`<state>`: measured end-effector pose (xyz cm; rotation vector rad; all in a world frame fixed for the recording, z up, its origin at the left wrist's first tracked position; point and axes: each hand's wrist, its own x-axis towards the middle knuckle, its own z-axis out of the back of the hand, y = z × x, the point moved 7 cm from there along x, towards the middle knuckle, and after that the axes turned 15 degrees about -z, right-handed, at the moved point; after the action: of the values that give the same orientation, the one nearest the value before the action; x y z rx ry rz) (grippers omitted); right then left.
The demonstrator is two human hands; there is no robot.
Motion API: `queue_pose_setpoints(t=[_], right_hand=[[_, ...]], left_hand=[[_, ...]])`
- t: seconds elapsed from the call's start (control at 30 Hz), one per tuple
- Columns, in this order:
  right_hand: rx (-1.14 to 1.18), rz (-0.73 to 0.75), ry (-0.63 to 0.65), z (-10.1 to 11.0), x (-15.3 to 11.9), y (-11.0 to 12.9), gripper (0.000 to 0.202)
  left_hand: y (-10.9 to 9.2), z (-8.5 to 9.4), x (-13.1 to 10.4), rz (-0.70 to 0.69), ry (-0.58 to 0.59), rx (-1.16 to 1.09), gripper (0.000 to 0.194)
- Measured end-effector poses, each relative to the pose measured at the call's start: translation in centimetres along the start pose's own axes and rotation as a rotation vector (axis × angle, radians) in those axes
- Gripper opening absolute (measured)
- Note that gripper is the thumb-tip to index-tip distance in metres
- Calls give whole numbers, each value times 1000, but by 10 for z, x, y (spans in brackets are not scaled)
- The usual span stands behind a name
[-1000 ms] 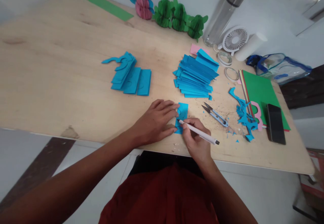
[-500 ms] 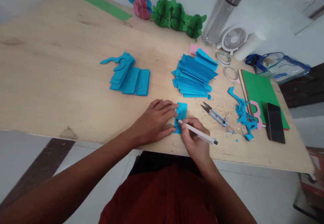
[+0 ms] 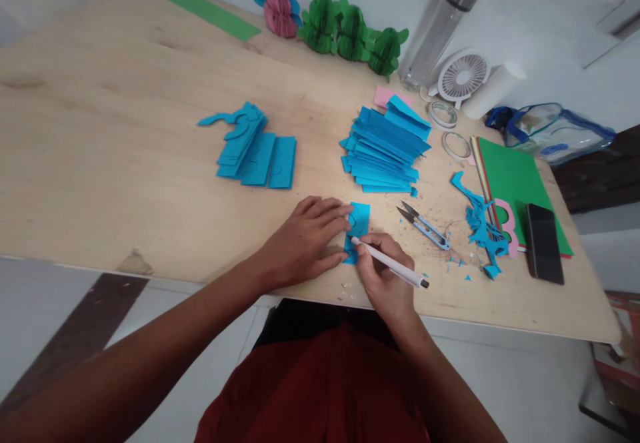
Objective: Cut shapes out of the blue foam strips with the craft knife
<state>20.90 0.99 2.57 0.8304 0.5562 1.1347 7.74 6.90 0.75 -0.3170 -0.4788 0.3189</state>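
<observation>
A small blue paper piece (image 3: 359, 217) with a curved line drawn on it lies near the table's front edge. My left hand (image 3: 313, 239) rests flat, fingers stretched, its fingertips on the paper's left edge. In my right hand (image 3: 387, 273) is a white pen (image 3: 395, 266), its tip on the paper, with part of the sheet hidden behind the hand. Beyond it lies a fanned pile of folded blue paper strips (image 3: 385, 149). Blue pieces with drawn curves (image 3: 283, 163) lie to the left. Thread snips (image 3: 425, 226) sit to the right.
Blue paper scraps (image 3: 485, 229), a pink cutout (image 3: 506, 226), a phone (image 3: 545, 243) and green sheets (image 3: 520, 176) occupy the right side. Along the wall stand green paper shapes (image 3: 353, 33), a pink one (image 3: 280, 9), a bottle (image 3: 435, 39) and a small fan (image 3: 463, 76). Tape rolls (image 3: 443, 115) lie nearby.
</observation>
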Motion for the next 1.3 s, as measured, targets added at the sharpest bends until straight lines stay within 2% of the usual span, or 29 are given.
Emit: queue_pose_setpoints(t=[0.83, 1.3], right_hand=[[38, -79, -71, 6, -3, -8, 6], [-16, -94, -87, 10, -6, -10, 8]], left_hand=[[-1, 2, 0, -6, -9, 16, 33], [-1, 1, 1, -1, 8, 19, 34]])
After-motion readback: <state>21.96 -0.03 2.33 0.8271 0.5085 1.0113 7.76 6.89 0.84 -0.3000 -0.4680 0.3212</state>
